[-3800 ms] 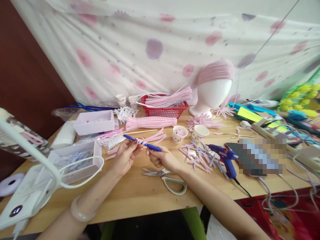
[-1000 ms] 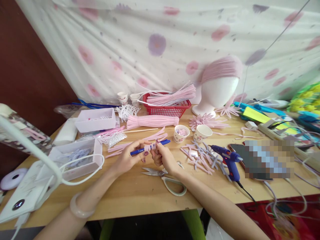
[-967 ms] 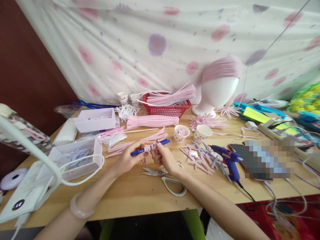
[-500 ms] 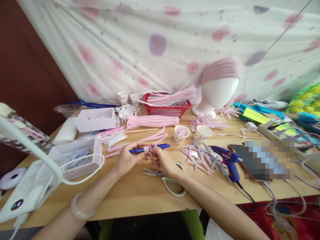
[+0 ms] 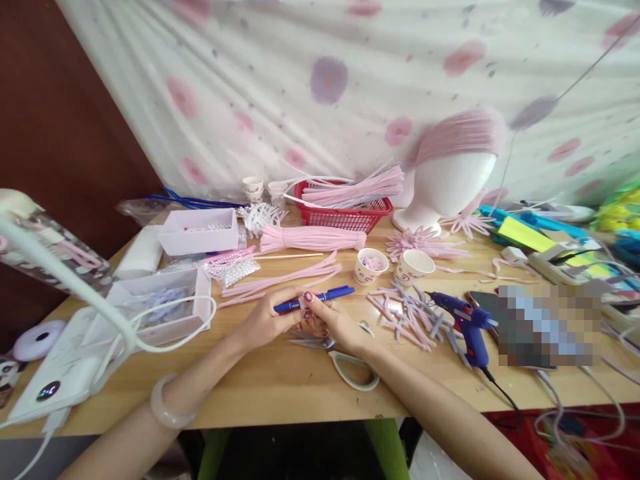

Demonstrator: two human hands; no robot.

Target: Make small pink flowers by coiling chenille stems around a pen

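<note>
My left hand [image 5: 265,319] and my right hand [image 5: 335,323] meet at the middle of the wooden table [image 5: 280,387]. Both pinch a blue pen [image 5: 335,293] that lies nearly level between them. A pink pipe cleaner [image 5: 303,300] is coiled round the pen where my fingertips touch. White-handled scissors [image 5: 350,363] lie on the table just under my right hand. A pale bangle [image 5: 167,410] sits on my left wrist.
A blue glue gun [image 5: 467,327] and cut pink and lilac pieces [image 5: 405,313] lie right. Two paper cups [image 5: 370,265], pink stem bundles [image 5: 313,238], a red basket [image 5: 345,213] and a foam head [image 5: 450,183] stand behind. White trays [image 5: 165,303] and a lamp arm [image 5: 55,280] sit left.
The pen has turned from slanting down-right to almost level. More pink coil has gathered on it. My hands have drawn closer together and dropped lower toward the scissors.
</note>
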